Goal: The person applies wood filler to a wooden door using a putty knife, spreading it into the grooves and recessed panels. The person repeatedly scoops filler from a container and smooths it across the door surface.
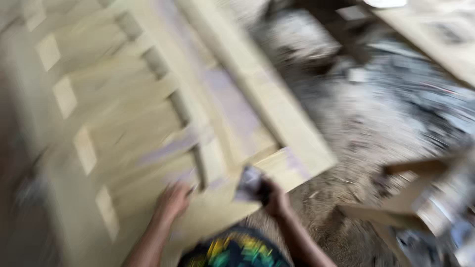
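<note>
this looks like a woodworking shop. a large pale slatted wooden frame of bare, unfinished timber fills the left side, the floor is thick with sawdust and shavings, and offcut boards lie scattered at right. the view is blurred.

Two hands, one wooden frame, one scraper.

Floor: lying thickly covered in sawdust and shavings. Pale wooden slatted frame resting flat over it at left. Brown wood offcuts sitting at right; blurred scrap lying at the far edge.
</note>
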